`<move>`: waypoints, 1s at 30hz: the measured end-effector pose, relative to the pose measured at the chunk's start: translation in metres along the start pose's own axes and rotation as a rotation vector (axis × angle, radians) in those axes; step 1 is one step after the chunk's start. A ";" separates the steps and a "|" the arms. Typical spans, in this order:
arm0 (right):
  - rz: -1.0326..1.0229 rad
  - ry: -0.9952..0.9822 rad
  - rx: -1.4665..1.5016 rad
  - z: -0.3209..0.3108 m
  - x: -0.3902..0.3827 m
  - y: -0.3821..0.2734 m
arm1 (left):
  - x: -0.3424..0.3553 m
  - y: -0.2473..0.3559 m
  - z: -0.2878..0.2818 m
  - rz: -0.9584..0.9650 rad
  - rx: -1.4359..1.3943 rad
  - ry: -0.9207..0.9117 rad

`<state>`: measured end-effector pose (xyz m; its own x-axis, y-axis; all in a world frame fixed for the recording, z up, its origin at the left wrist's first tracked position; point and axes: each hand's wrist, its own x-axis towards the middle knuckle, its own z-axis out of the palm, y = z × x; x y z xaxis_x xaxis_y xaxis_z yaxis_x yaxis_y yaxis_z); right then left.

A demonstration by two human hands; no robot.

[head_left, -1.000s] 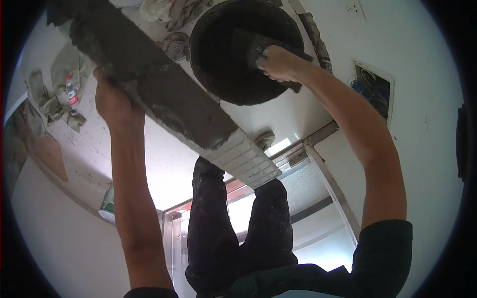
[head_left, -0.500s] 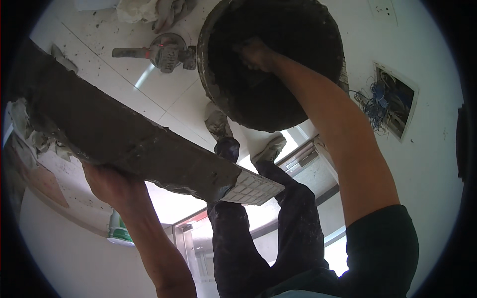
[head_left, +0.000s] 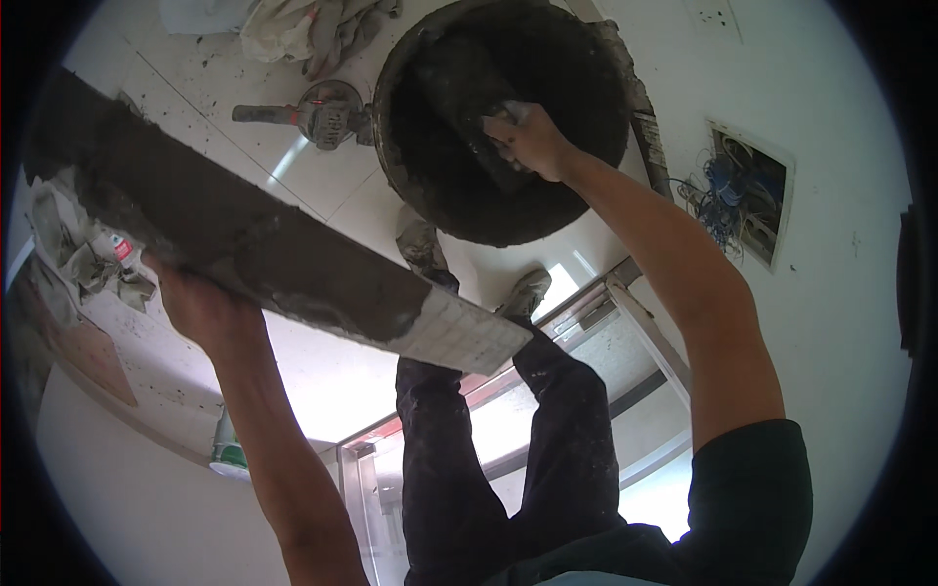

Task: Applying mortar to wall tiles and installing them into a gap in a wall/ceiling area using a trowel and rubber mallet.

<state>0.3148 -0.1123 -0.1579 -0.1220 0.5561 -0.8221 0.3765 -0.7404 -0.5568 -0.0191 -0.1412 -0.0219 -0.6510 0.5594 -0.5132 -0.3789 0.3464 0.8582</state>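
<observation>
A long tile strip (head_left: pixel 293 249), its upward face coated in wet grey mortar, slants across the left half of the view. Its near right end is bare, showing a pale ribbed back. My left hand (head_left: pixel 200 298) supports the strip by its lower edge, with the fingers partly hidden beneath it. Over the dark bucket (head_left: pixel 386 186) at top centre, my right hand (head_left: pixel 528 142) is closed around the handle of a mortar-covered trowel (head_left: pixel 464 83). The trowel's flat, dark blade is tilted inside the bucket's mouth, and the mortar behind it is hard to make out in the shadow.
An angle grinder (head_left: pixel 327 114) lies on the tiled floor left of the bucket. Crumpled cloths (head_left: pixel 313 34) are beyond it. A wall or floor opening with tangled wires (head_left: pixel 738 186) is at right. A white-green pail (head_left: pixel 230 449) stands lower left.
My right hand has drawn back from deep in the bucket, bringing the trowel into sight. The coated strip has shifted slightly left and up with my left hand.
</observation>
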 end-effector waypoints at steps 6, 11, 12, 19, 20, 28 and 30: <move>-0.122 -0.072 0.021 -0.029 -0.095 -0.032 | 0.009 0.020 0.021 0.074 -0.043 -0.120; -0.446 -0.198 -0.076 -0.068 -0.173 -0.046 | 0.010 0.029 0.047 0.148 -0.133 -0.238; -0.636 -0.194 -0.112 -0.072 -0.180 -0.046 | 0.010 0.032 0.055 0.147 -0.098 -0.239; -1.390 -0.028 -0.408 -0.086 -0.196 -0.031 | -0.006 0.059 0.093 0.013 -0.088 -0.021; -1.382 -0.039 -0.605 -0.090 -0.194 -0.030 | -0.009 0.063 0.095 -0.008 -0.114 0.021; -1.442 0.043 -0.812 -0.135 -0.167 -0.006 | -0.008 0.087 0.094 -0.154 -0.250 -0.255; -1.364 0.037 -0.811 -0.150 -0.160 -0.001 | -0.006 0.088 0.086 -0.154 -0.239 -0.367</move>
<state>0.4716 -0.1446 -0.0081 -0.7469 0.6239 0.2301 0.3782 0.6832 -0.6247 0.0077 -0.0496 0.0560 -0.3156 0.7596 -0.5686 -0.6220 0.2869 0.7286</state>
